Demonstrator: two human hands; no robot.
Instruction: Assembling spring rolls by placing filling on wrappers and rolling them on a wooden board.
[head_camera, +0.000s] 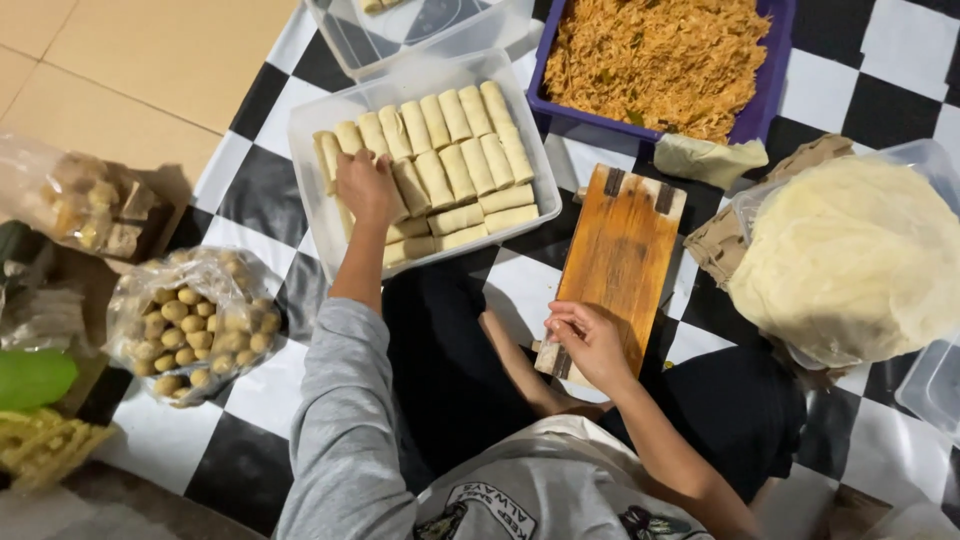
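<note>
My left hand (366, 187) reaches into a clear plastic tray (305, 130) of pale rolled spring rolls (470, 160) and rests on a roll at the tray's left side, fingers curled over it. My right hand (588, 342) sits at the near end of a wooden cutting board (620, 250), fingertips pinched together at its left edge; what they hold, if anything, is too small to tell. A stack of thin round wrappers (850, 260) lies to the right of the board.
A purple tub (775, 70) of shredded orange filling stands at the back. A second clear tray (400, 30) sits behind the first. Bags of small round snacks (195, 325) and other packets (80, 205) lie on the left. A checkered mat (250, 190) covers the floor.
</note>
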